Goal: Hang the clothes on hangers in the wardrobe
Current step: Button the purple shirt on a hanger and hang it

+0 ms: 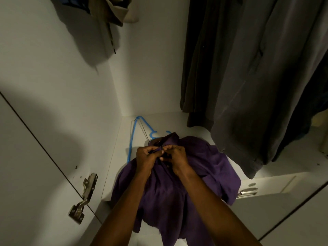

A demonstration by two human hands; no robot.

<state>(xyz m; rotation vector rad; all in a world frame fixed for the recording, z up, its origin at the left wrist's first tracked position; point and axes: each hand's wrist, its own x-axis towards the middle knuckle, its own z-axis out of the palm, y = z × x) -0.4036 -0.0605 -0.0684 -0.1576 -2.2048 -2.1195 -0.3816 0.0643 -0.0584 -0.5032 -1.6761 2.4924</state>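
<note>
White wardrobe interior (pixel 53 71), dimly lit, with dark garments (pixel 248 68) hanging at right and a hinge (pixel 83 196) on the open door at left. On the wardrobe floor shelf (pixel 276 180) lies the purple shirt (pixel 204 166), spread and partly draped over the front edge. Both hands work at its collar placket: the left hand (pixel 147 157) pinches the fabric edge, and the right hand (pixel 177 157) pinches just beside it, fingers curled, apparently on a button (too small to confirm). A blue hanger (pixel 134 135) lies behind the shirt, its lower part hidden under the cloth; whether it already sits inside the shoulders cannot be told.

Judged risk: the overhanging hem could pull the shirt off the shelf once the hands let go. If the collar is fastened before the hanger is seated, the hook may not pass through the neck.
</note>
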